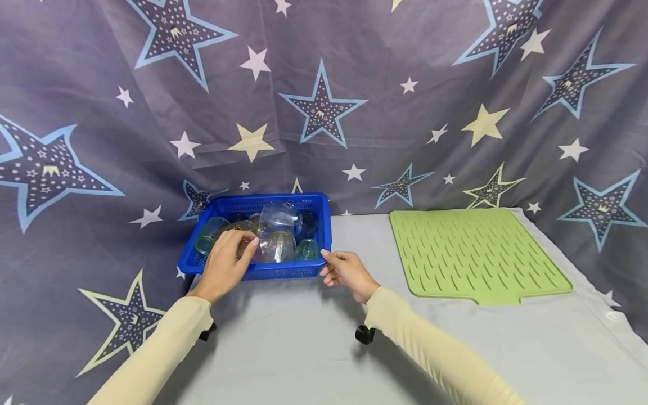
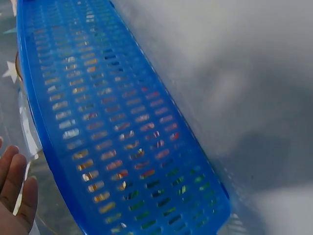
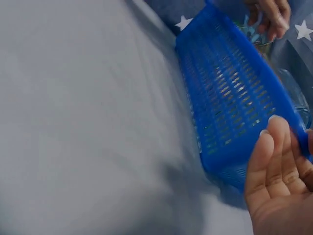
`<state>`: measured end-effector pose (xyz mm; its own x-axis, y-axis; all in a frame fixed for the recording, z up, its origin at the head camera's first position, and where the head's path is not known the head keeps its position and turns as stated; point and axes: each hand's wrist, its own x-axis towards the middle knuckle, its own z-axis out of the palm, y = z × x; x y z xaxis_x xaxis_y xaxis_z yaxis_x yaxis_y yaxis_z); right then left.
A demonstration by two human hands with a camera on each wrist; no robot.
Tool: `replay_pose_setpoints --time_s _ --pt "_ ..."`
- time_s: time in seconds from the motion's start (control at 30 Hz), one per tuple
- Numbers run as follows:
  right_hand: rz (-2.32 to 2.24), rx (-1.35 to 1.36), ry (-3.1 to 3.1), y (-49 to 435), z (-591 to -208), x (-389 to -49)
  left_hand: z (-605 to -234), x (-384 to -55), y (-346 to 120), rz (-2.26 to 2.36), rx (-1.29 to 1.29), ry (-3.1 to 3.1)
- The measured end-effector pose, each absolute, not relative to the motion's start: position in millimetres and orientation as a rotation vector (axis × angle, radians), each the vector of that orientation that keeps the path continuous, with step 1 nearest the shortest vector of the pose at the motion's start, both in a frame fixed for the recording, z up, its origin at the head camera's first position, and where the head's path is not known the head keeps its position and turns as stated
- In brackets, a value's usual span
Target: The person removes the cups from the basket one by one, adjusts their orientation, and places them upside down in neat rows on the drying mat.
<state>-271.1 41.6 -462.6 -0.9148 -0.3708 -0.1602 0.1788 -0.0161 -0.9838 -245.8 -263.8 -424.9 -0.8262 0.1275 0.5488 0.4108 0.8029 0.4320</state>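
A blue plastic basket with slotted walls holds several glasses. Among these are a clear ribbed glass, a greenish glass in the front right corner and a tinted glass at the left. My left hand reaches over the front rim, its fingers loosely bent above the glasses; nothing shows in its grasp. In the left wrist view its fingers appear beyond the rim. My right hand pinches the basket's rim at the front right corner, thumb on top and fingers beneath, as the right wrist view shows.
A green ridged drying mat lies flat on the right side of the table, its tab facing me. Pale grey cloth covers the table. A star-patterned curtain hangs close behind the basket and along the left.
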Motion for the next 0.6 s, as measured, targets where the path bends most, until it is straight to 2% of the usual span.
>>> replay_pose_setpoints --time_s 0.6 --pt "-1.947 -0.193 1.950 43 -461 -273 -415 -260 -322 -0.486 -0.205 -2.467"
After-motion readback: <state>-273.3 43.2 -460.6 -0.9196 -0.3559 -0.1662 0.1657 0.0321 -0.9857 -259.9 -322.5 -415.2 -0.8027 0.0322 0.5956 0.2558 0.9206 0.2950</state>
